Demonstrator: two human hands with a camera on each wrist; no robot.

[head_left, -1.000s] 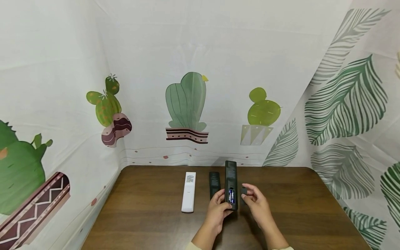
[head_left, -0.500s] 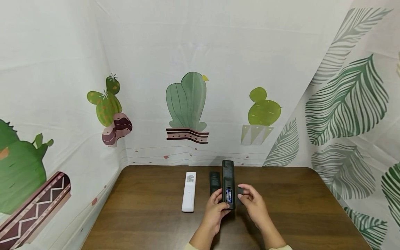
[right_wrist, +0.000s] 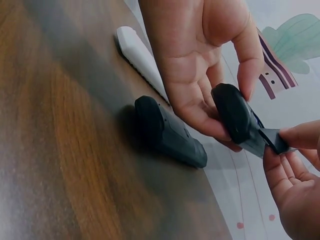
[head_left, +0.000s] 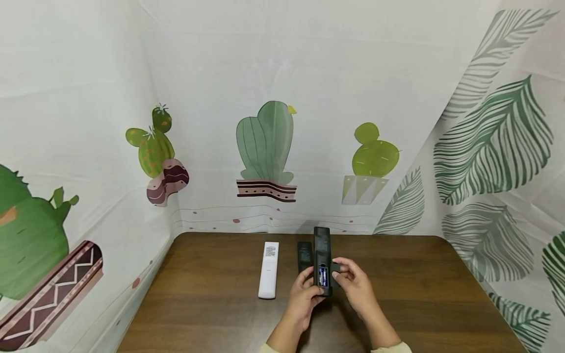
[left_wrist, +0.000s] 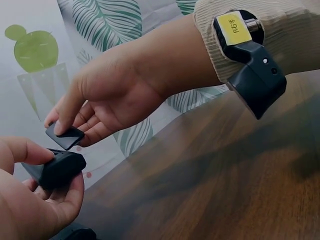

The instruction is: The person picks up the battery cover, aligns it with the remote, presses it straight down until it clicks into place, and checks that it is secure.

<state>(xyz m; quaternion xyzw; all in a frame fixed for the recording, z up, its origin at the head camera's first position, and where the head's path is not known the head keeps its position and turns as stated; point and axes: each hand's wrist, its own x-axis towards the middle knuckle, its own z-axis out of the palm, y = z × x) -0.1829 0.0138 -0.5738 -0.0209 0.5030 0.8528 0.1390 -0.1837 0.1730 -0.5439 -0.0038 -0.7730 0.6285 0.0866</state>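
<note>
My left hand (head_left: pixel 303 299) grips a black remote control (head_left: pixel 322 247) near its lower end, back side toward me. Its battery compartment is uncovered, and blue batteries (head_left: pixel 323 277) lie in it. Between thumb and fingers my right hand (head_left: pixel 355 284) pinches a small dark battery cover (left_wrist: pixel 65 135). The cover is at the right edge of the remote, beside the compartment; whether they touch is unclear. In the right wrist view, the cover (right_wrist: pixel 274 140) sits close to the held remote (right_wrist: pixel 235 112).
A second black remote (head_left: pixel 304 256) lies on the brown wooden table (head_left: pixel 212 284), partly behind the held one. Left of it lies a white remote (head_left: pixel 268 269). A printed cloth (head_left: pixel 309 73) with cacti and leaves hangs behind the table.
My right hand has brought the battery cover leftward, up against or close to the remote's edge. The left hand has shifted the held remote slightly left. The other remotes lie still.
</note>
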